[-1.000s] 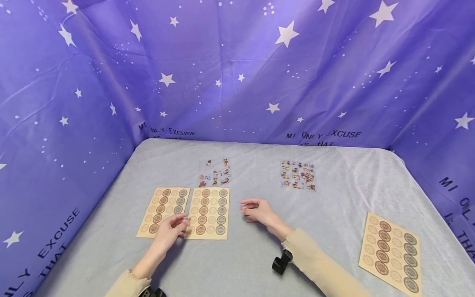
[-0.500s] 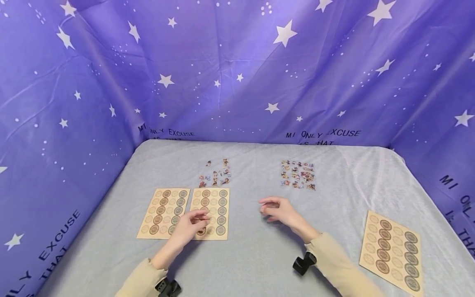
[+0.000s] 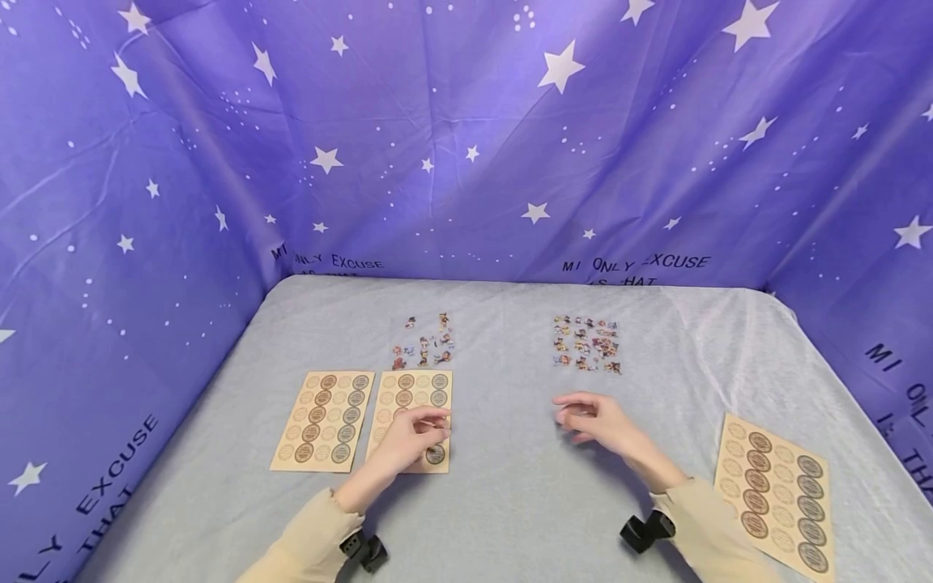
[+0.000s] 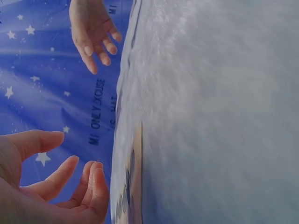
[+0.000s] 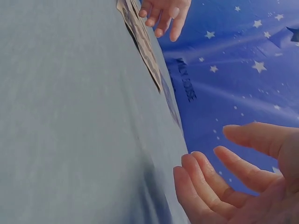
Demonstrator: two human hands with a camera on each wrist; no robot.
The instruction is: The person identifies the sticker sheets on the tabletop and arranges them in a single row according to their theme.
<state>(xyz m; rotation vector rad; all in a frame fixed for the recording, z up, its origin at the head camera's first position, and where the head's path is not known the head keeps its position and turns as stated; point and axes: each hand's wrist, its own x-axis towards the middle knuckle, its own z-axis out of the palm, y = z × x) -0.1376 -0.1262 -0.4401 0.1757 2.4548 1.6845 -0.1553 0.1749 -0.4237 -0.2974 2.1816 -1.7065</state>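
The left hand (image 3: 408,439) and right hand (image 3: 603,423) have moved rightward, the left uncovering the leftmost sheet (image 3: 322,422).

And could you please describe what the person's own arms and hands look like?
The left sleeve and right sleeve are long, plain and beige. A small, black, boxy left wrist camera sits by one cuff, and a similar right wrist camera by the other. The left hand and right hand wear no gloves; no rings or cables show.
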